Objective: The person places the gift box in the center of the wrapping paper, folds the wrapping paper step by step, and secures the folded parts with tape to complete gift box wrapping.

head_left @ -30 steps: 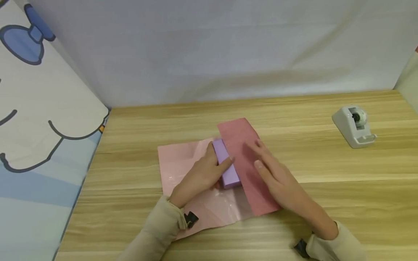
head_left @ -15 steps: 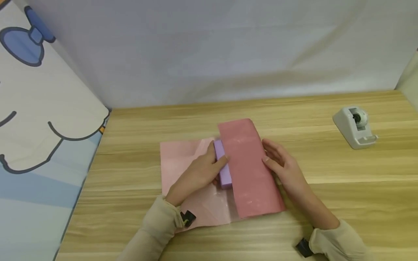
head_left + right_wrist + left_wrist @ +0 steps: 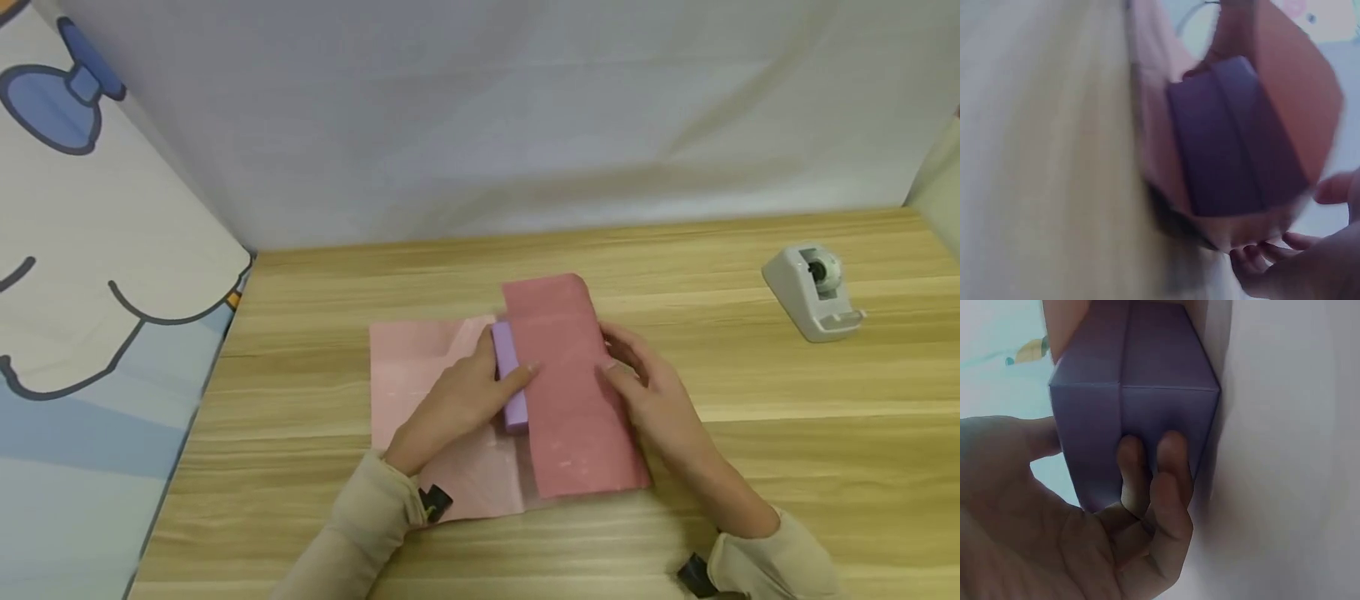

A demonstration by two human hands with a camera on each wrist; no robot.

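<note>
My left hand grips a purple box from its left side. In the left wrist view several fingertips press on the face of the lidded box. The box stands on a sheet of pink wrapping paper, whose darker pink right part folds up and over it. My left thumb reaches over the box onto the flap's edge. At the fold on the right, my right hand holds the paper, thumb on top and fingers curved along the outside. The right wrist view shows the paper wrapping round the box.
A white tape dispenser with a roll in it stands at the back right of the wooden table. A pale curtain hangs behind the table, and a cartoon-printed sheet stands on the left.
The right hand has gone from lying on the flap to its right fold. The flap has shifted left across the box and covers more of it. The left hand still holds the box.
</note>
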